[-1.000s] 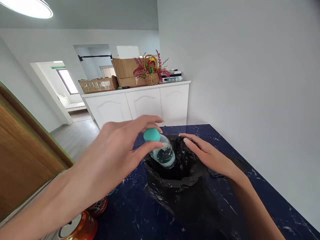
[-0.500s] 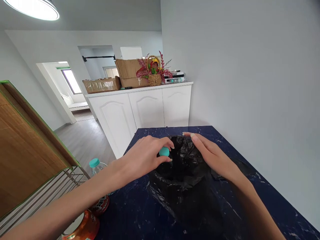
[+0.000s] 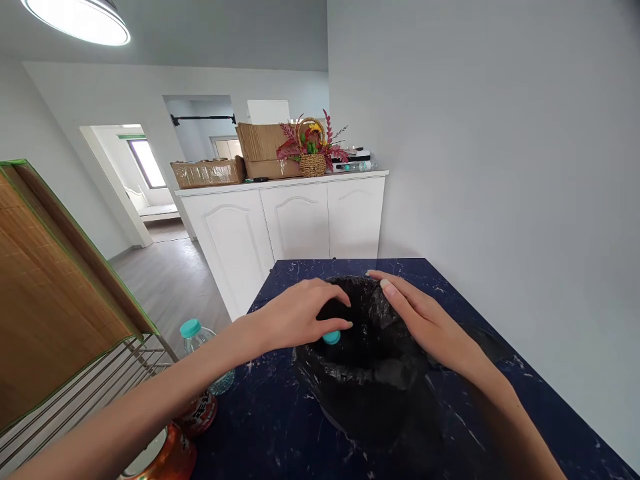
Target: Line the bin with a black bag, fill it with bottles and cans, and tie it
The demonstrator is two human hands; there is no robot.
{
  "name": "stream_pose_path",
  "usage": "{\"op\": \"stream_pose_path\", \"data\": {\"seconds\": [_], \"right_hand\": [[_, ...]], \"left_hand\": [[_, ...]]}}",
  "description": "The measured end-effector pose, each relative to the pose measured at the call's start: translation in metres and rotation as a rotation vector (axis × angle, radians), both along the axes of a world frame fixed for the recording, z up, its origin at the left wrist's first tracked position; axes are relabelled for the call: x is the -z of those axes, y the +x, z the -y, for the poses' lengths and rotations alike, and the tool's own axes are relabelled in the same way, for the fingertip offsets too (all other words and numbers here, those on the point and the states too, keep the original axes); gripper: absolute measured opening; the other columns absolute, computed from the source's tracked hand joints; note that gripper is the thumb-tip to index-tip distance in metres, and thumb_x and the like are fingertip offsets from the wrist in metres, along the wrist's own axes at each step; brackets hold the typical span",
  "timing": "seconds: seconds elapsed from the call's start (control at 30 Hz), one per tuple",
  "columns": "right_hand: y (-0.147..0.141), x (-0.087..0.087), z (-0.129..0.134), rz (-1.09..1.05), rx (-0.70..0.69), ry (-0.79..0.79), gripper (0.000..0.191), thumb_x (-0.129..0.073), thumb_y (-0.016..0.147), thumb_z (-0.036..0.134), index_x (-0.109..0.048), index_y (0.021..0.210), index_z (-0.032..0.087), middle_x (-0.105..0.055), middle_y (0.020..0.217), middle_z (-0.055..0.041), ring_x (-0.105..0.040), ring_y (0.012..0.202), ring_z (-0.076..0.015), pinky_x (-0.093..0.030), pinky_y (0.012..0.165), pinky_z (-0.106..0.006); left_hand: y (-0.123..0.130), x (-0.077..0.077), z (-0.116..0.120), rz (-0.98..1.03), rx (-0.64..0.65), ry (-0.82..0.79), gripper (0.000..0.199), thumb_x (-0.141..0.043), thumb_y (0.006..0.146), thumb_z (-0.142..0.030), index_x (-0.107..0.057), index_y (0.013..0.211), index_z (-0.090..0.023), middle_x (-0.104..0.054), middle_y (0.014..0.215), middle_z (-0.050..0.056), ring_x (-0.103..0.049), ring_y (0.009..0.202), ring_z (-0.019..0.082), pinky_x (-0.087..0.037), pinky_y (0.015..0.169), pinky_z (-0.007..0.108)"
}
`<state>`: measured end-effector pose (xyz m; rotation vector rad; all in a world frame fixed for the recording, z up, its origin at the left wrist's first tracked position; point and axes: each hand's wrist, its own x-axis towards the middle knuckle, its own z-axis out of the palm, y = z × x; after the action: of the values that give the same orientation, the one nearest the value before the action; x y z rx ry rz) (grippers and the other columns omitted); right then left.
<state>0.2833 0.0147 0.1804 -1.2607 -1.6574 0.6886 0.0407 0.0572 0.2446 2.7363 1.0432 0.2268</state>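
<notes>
A bin lined with a black plastic bag (image 3: 360, 393) stands on a dark blue marbled table (image 3: 265, 427). Over the left part of its mouth is my left hand (image 3: 305, 313), thumb and fingers apart with nothing between them. Just below its thumb, inside the bin, shows a teal bottle cap (image 3: 331, 337); the bottle under it is hidden. My right hand (image 3: 420, 313) rests against the right rim of the bag, its fingers stretched out and apart from the thumb.
A clear bottle with a teal cap (image 3: 191, 328) and two red cans (image 3: 200, 413) (image 3: 167, 457) stand at the table's left, partly behind my left forearm. Further left is a wire rack (image 3: 115, 373). A white cabinet (image 3: 300, 223) with boxes and a flower basket (image 3: 313, 165) stands beyond.
My left hand has opened and let go of the teal cap, which has dropped lower inside the bin. My right hand stays at the bag's rim. The view has shifted slightly.
</notes>
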Motion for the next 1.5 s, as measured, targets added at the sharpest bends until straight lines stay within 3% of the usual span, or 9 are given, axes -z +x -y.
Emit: {"op": "stream_pose_path", "data": {"seconds": [0.2,0.37,0.5,0.63,0.83,0.93,1.13,1.33,1.5], "right_hand": [[0.001,0.007,-0.007,-0.057,0.000,-0.077,0.064,-0.042,0.102,0.077,-0.051,0.157,0.046,-0.044,0.170,0.0054,-0.033,0.161,-0.0314,-0.026,0.132,-0.061],[0.005,0.020,-0.018,-0.203,-0.068,-0.128,0.058,-0.040,0.104,0.076,-0.057,0.151,0.048,-0.051,0.164,0.0060,-0.045,0.154,-0.0315,-0.049,0.120,-0.058],[0.010,0.027,-0.027,-0.230,-0.104,-0.200,0.059,-0.039,0.102,0.078,-0.063,0.146,0.047,-0.059,0.158,0.0036,-0.055,0.147,-0.0329,-0.055,0.113,-0.057],[0.020,0.030,-0.033,-0.247,-0.107,-0.278,0.064,-0.037,0.101,0.081,-0.068,0.143,0.043,-0.067,0.150,-0.0002,-0.060,0.142,-0.0335,-0.055,0.114,-0.057],[0.024,0.019,-0.016,-0.203,0.085,0.047,0.058,-0.048,0.103,0.073,-0.061,0.149,0.040,-0.057,0.161,0.0014,-0.046,0.154,-0.0286,-0.029,0.133,-0.054],[0.019,0.011,-0.001,-0.101,0.095,0.094,0.054,-0.051,0.103,0.070,-0.060,0.149,0.044,-0.057,0.161,0.0031,-0.047,0.153,-0.0302,-0.030,0.132,-0.056],[0.008,0.005,0.006,-0.033,0.043,0.068,0.060,-0.053,0.102,0.071,-0.055,0.154,0.042,-0.053,0.164,0.0005,-0.050,0.151,-0.0324,-0.046,0.123,-0.053],[0.006,0.007,0.002,0.010,0.046,0.058,0.061,-0.052,0.102,0.072,-0.053,0.154,0.041,-0.053,0.164,-0.0003,-0.052,0.149,-0.0341,-0.050,0.120,-0.052],[0.002,0.005,0.002,0.113,0.013,0.092,0.054,-0.044,0.106,0.070,-0.059,0.150,0.042,-0.059,0.158,0.0015,-0.052,0.149,-0.0320,-0.043,0.124,-0.055]], "left_hand": [[-0.029,0.013,0.009,0.100,-0.192,-0.103,0.100,-0.059,0.094,-0.076,-0.022,0.170,-0.024,-0.030,0.176,0.019,-0.042,0.155,0.039,-0.048,0.118,0.051],[-0.041,0.026,0.024,0.195,-0.228,-0.210,0.096,-0.052,0.100,-0.071,-0.009,0.173,-0.025,-0.052,0.163,0.020,-0.058,0.144,0.036,-0.061,0.098,0.043],[-0.055,0.025,0.039,0.128,-0.382,-0.244,0.082,-0.035,0.106,-0.071,-0.023,0.171,-0.023,-0.062,0.154,0.016,-0.068,0.133,0.032,-0.061,0.098,0.041],[-0.098,0.021,0.033,0.033,-0.526,0.049,0.081,-0.027,0.104,-0.075,-0.050,0.159,-0.020,-0.051,0.165,0.013,-0.049,0.152,0.035,-0.043,0.122,0.053],[-0.186,0.020,0.014,-0.170,-0.680,0.414,0.076,-0.039,0.097,-0.075,-0.070,0.135,-0.018,-0.068,0.147,0.018,-0.054,0.146,0.043,-0.039,0.122,0.061],[-0.207,0.029,0.016,-0.309,-0.772,0.367,0.073,-0.045,0.095,-0.070,-0.070,0.136,-0.015,-0.075,0.133,0.021,-0.062,0.135,0.047,-0.043,0.116,0.063],[-0.213,0.046,0.019,-0.323,-0.803,0.100,0.073,-0.036,0.099,-0.068,-0.063,0.145,-0.020,-0.082,0.104,0.015,-0.075,0.108,0.043,-0.056,0.077,0.045],[-0.164,-0.010,0.039,-0.148,-0.849,0.565,0.058,-0.039,0.109,-0.052,-0.049,0.156,-0.020,-0.073,0.139,0.014,-0.077,0.108,0.037,-0.058,0.085,0.044],[-0.108,-0.062,0.069,0.327,-0.728,0.928,0.052,-0.063,0.103,-0.048,-0.061,0.147,-0.022,-0.082,0.118,0.004,-0.079,0.103,0.024,-0.059,0.097,0.034]]}}
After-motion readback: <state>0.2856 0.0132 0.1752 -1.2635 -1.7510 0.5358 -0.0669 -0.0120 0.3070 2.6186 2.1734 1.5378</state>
